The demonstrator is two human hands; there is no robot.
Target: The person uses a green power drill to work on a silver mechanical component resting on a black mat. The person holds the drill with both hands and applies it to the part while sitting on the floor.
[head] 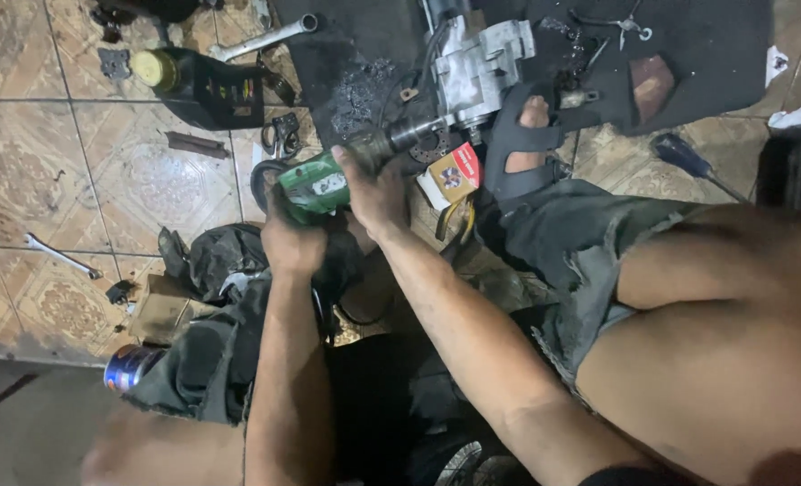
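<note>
Far left of the fingers, a spanner [58, 256] and a blue can [129, 366] lie on the tiled floor [103, 171], and up past them sits a dark bottle [204, 85] with a yellow cap and bright label. The left hand [290, 238] has its fingers closed round the back of the green power tool [315, 187], and the right hand [375, 191] grips its front; it looks heavy, hard and likely oily, so holding body and neck seems best. Just right of the fingers lie a small red and white box [452, 175] and the grey metal engine part [480, 67] that the tool's tip meets.
</note>
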